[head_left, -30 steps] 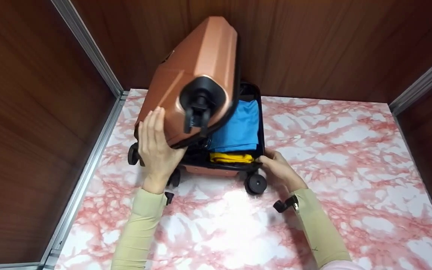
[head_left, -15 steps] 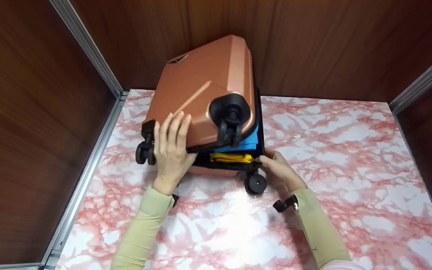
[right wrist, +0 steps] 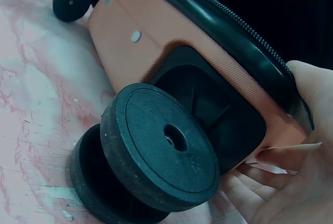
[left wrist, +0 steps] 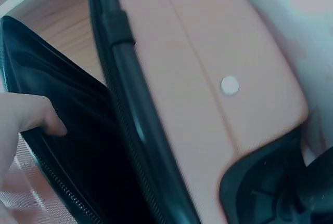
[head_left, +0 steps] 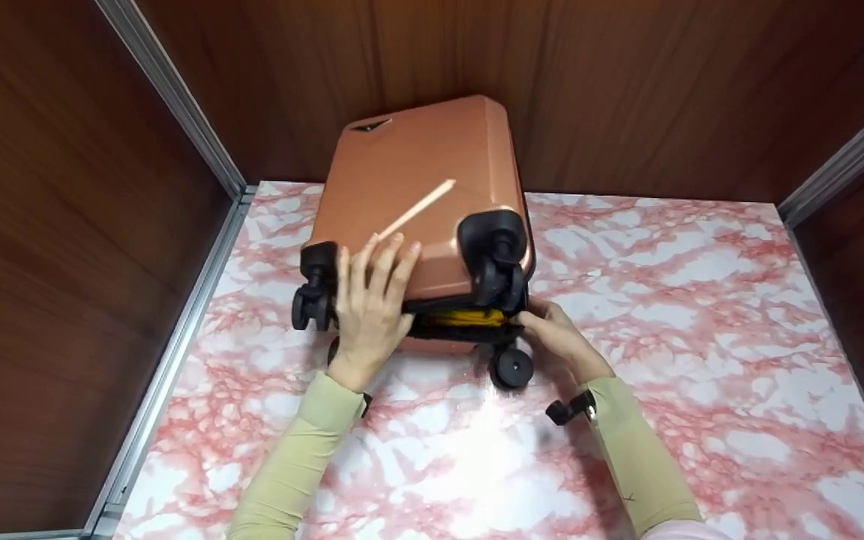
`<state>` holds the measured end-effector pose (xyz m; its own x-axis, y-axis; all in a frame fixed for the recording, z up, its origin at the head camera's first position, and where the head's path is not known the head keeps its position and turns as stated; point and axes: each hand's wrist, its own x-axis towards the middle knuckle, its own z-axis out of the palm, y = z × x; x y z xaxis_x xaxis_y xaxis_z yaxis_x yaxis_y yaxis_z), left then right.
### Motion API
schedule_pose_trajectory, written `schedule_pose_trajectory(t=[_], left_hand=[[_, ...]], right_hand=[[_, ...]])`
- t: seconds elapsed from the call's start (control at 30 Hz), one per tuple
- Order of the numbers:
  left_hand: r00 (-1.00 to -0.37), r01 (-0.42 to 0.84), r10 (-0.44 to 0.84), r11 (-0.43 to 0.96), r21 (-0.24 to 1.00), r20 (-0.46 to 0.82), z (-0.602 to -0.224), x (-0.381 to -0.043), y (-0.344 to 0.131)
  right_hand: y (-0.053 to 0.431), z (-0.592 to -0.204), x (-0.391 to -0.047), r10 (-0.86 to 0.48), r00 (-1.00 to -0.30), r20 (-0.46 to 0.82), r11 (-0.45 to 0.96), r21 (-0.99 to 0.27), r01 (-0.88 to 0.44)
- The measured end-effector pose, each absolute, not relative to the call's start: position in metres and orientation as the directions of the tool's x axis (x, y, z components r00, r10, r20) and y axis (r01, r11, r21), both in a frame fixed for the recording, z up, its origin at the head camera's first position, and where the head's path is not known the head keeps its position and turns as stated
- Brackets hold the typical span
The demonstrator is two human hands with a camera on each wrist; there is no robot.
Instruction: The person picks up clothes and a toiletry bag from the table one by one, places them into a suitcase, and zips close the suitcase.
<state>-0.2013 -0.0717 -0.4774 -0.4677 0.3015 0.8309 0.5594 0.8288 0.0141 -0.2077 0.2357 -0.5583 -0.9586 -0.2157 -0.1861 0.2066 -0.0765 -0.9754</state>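
Note:
A copper-coloured hard-shell suitcase lies on its back half, its lid [head_left: 424, 172] tilted low over the base [head_left: 432, 345] with a narrow gap at the front. My left hand [head_left: 372, 307] grips the lid's front edge, fingers spread over the outer shell. In the left wrist view its thumb [left wrist: 39, 110] hooks inside against the black lining [left wrist: 78, 146]. My right hand [head_left: 563, 341] holds the base's front right corner; the right wrist view has its thumb on the zippered rim and fingers underneath. Folded yellow cloth [head_left: 469, 319] shows in the gap.
Black caster wheels stick out toward me, including a base wheel [head_left: 513, 367] beside my right hand. The suitcase lies on a red-and-white marbled surface [head_left: 664, 300]. A brown wood-grain panel [head_left: 627, 90] stands behind it, and another panel [head_left: 64, 262] with metal trim is at left.
My left hand has swung the lid down and to the right over the base. The folded blue cloth inside is now hidden. My right hand has stayed at the corner.

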Motion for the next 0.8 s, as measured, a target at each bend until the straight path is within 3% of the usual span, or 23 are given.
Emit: schedule_pose_trajectory(t=[0.1, 0.33, 0.43, 0.6, 0.67, 0.8], left_hand=[[-0.476, 0.564, 0.354, 0.825, -0.03, 0.805, -0.483, -0.2, -0.068], [-0.455, 0.6, 0.429, 0.795, -0.087, 0.78, -0.496, -0.2, -0.063], [-0.453, 0.605, 0.439, 0.791, -0.094, 0.776, -0.499, -0.199, -0.061], [-0.442, 0.599, 0.456, 0.791, -0.124, 0.772, -0.506, -0.196, -0.057], [-0.44, 0.602, 0.467, 0.787, -0.134, 0.767, -0.509, -0.194, -0.056], [-0.451, 0.609, 0.478, 0.782, -0.131, 0.754, -0.511, -0.191, -0.056]], right_hand=[[0.236, -0.559, -0.207, -0.22, -0.957, -0.19, -0.071, -0.975, 0.21], [0.239, -0.55, -0.203, -0.148, -0.962, -0.228, 0.14, -0.968, 0.208], [0.243, -0.564, -0.206, -0.173, -0.965, -0.196, 0.063, -0.98, 0.187], [0.252, -0.594, -0.216, -0.297, -0.948, -0.118, -0.21, -0.96, 0.185], [0.253, -0.602, -0.22, -0.318, -0.942, -0.107, -0.253, -0.948, 0.193], [0.252, -0.605, -0.222, -0.288, -0.954, -0.089, -0.203, -0.967, 0.151]])
